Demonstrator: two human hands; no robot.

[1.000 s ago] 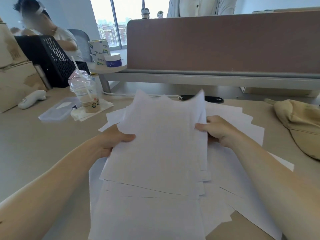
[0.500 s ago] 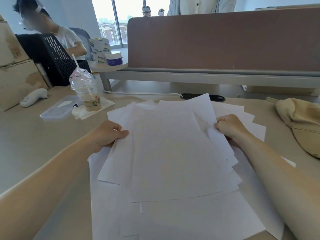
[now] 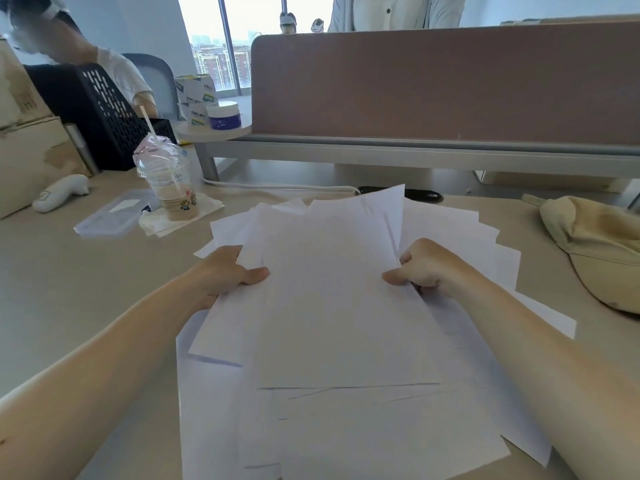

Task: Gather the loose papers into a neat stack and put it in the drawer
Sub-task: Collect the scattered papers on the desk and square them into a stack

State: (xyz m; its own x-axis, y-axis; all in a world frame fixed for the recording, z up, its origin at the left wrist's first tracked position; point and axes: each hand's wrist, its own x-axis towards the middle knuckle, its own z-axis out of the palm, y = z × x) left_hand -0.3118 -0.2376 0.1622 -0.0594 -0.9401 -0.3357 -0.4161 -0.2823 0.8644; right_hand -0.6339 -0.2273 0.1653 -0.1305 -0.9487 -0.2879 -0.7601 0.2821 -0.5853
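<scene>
Two hands: one at each side edge of the papers, forearms reaching in from the near side.
Left hand: grips the left edge of the top bundle, thumb lying across the upper sheet, fingers hidden beneath.
Right hand: curled on the right edge of the same bundle, thumb pressed down on the upper sheet, pinching it.
Top bundle, condition: white sheets, unevenly aligned, far corners fanned out; the near edge throws a thin shadow on the sheets below.
Papers, location: middle of the desk, directly before the person; more loose sheets lie flat under and around the bundle, corners jutting out at left, right and far side.
Cup: clear plastic, domed lid, straw, pale drink; stands on a napkin, left of the papers and apart from them.
Plastic tray: clear, flat, just left of the napkin.
White handheld device: lies on the desk beside the cardboard boxes.
Black mesh bin: behind the cup.
Cap: tan, on the desk at right, apart from the papers.
Partition: brown panel along the desk's far side.
Cable: white, runs along the desk below the partition.
People: one seated far left; one standing behind the partition.
</scene>
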